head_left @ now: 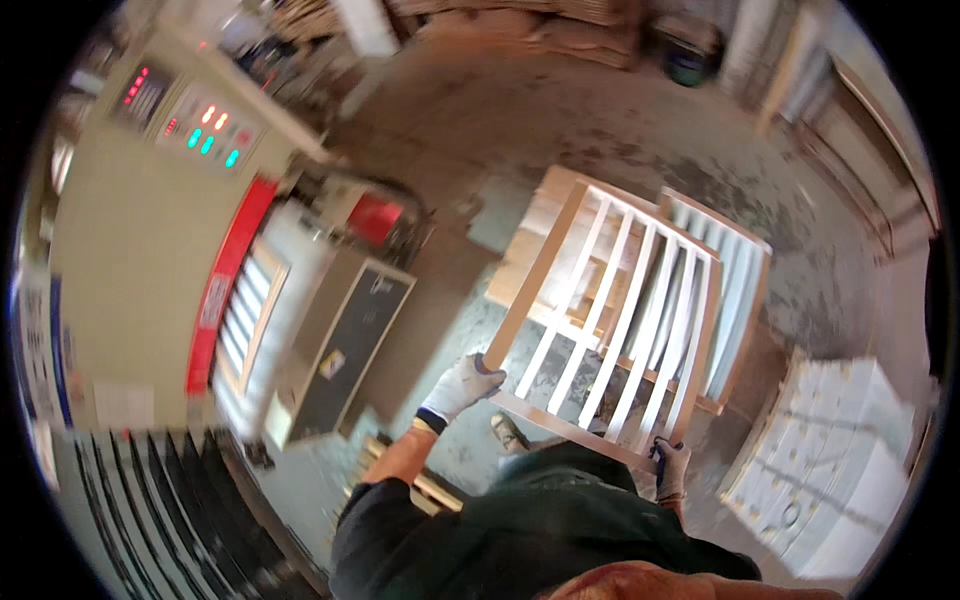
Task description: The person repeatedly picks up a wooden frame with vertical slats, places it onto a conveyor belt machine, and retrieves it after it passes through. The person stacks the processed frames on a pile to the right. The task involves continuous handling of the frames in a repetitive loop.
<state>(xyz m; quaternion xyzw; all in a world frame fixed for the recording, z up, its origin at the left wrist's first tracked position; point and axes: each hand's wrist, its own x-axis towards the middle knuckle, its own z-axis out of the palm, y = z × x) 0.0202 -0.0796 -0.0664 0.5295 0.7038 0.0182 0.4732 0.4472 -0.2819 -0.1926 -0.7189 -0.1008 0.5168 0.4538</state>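
Between my hands is a slatted frame (622, 318) with pale wooden edges and several white slats. My left hand (466, 387), in a white glove with a dark cuff, is closed round its near left corner. At the near right corner my gloved right hand (671, 464) grips the edge, its fingers partly hidden. The frame is held out in front of my body, tilted. Beyond and partly beneath it in view are a stack of similar slatted panels (737, 290) and light wooden boards (520, 262).
On the left stands a beige machine (120, 250) with a lit control panel (208, 128). Another slatted frame (262, 300) lies at its red-edged opening. A strapped white stack (825, 465) stands at right. Black slatted rollers or bars (170, 500) are lower left, and a dark bucket (686, 66) is far off.
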